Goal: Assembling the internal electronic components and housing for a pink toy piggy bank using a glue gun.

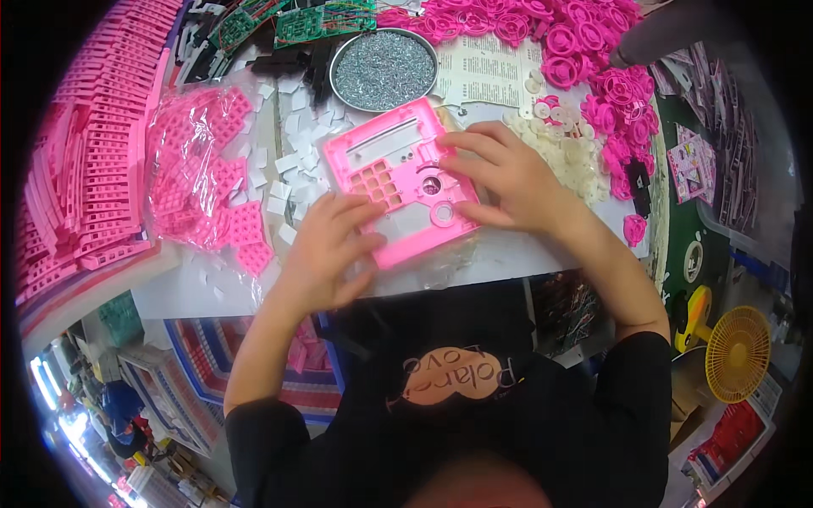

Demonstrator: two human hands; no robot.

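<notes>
A pink plastic housing [406, 239] lies tilted on the worktable in front of me. It has a square button grid, a long slot and round openings. My left hand [330, 250] is at its lower left, fingers apart, fingertips over the grid and left edge. My right hand [508, 182] grips its right side, with fingers over the rim and the thumb lower down, near a round ring [442, 214]. A few small dark bits sit inside near the slot. Clear plastic film [449, 261] shows beneath the housing.
A round tin of small screws [383, 72] stands behind the housing. Bagged pink grids [199, 161] and white squares [292, 165] lie left. Pink round parts [584, 51] and cream discs [567, 152] crowd the right. Stacked pink panels [102, 144] and a yellow fan [737, 354] flank me.
</notes>
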